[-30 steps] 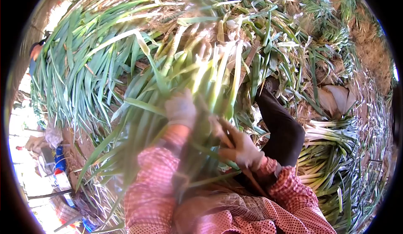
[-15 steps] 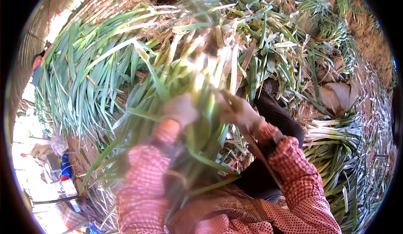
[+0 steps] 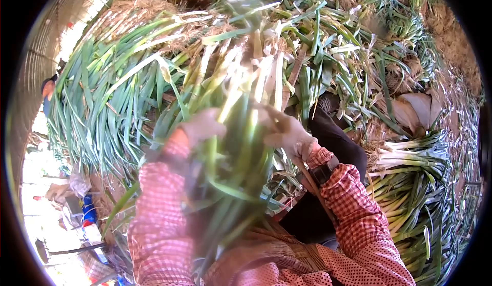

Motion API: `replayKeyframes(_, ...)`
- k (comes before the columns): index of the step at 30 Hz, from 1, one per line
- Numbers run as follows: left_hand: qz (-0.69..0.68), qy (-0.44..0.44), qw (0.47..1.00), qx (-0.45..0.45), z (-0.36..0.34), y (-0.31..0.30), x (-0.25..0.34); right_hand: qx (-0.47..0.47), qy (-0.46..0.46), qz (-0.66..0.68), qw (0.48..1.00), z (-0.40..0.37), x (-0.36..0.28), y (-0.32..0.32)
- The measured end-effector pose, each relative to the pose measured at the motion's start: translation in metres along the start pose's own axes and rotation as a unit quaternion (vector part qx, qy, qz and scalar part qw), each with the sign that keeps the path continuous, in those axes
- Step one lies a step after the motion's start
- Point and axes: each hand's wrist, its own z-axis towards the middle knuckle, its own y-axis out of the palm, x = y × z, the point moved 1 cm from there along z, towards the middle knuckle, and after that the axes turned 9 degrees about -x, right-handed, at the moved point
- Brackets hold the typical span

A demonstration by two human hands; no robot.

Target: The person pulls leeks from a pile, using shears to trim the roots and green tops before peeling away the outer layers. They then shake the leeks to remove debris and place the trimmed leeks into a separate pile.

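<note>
In front of me is a bunch of leeks (image 3: 236, 158), its pale stems pointing away and its green leaves trailing toward my lap, partly blurred. My left hand (image 3: 202, 127), in a light glove, grips the bunch along its left side. On the opposite side, my gloved right hand (image 3: 289, 134) has its fingers curled against the stems. A narrow brown strip (image 3: 313, 186) runs from beneath the right hand down along the forearm. The fingertips of both hands are smeared or hidden among the leaves.
A large heap of leeks (image 3: 110, 99) lies to the left, roots at the far end. More loose leeks (image 3: 338, 55) spread ahead. At right are stacked leeks (image 3: 415, 199) and a brown sheet-like piece (image 3: 412, 111). My bent knee (image 3: 341, 142) sits beside the right hand.
My left hand has shifted left and slightly up, away from the middle of the bunch. My right hand stays at the right side, and the bunch's leaves have swung closer to the middle.
</note>
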Motion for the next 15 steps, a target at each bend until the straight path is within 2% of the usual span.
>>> replayKeyframes(2,-0.077,0.07,0.994,0.024,0.01,-0.004,0.001,0.077,0.038,0.052,0.995,-0.007,-0.001,-0.009)
replayKeyframes(3,-0.024,0.063,0.997,0.035,0.01,0.0,0.015,0.108,0.04,0.082,0.99,-0.011,-0.005,-0.014)
replayKeyframes(4,0.028,0.056,0.997,0.049,0.011,0.007,0.031,0.118,-0.012,0.05,0.992,-0.007,0.007,-0.019)
replayKeyframes(5,0.101,0.019,0.991,0.085,0.02,0.021,0.034,0.073,0.001,0.113,0.991,-0.018,-0.019,-0.013)
replayKeyframes(6,0.172,-0.018,0.978,0.12,0.03,0.04,0.039,0.062,-0.001,0.081,0.995,-0.021,-0.024,-0.013)
replayKeyframes(7,0.226,-0.102,0.966,0.075,0.031,0.054,0.057,0.051,-0.004,0.05,0.997,-0.024,-0.03,-0.012)
replayKeyframes(8,0.279,-0.072,0.955,0.075,0.051,0.074,0.039,0.041,-0.007,0.018,0.999,-0.028,-0.035,-0.012)
replayKeyframes(10,0.294,-0.041,0.95,-0.099,0.036,0.085,0.069,0.075,0.01,-0.065,0.995,-0.02,-0.024,-0.018)
replayKeyframes(13,0.278,0.009,0.956,0.092,0.046,0.069,0.054,-0.066,0.029,-0.14,0.988,-0.01,-0.015,-0.02)
replayKeyframes(14,0.38,0.02,0.913,0.149,0.04,0.055,0.063,-0.052,0.052,-0.155,0.985,-0.009,-0.019,-0.019)
replayKeyframes(15,0.419,0.038,0.862,0.284,0.052,0.045,0.039,-0.037,0.073,-0.171,0.982,-0.009,-0.028,-0.018)
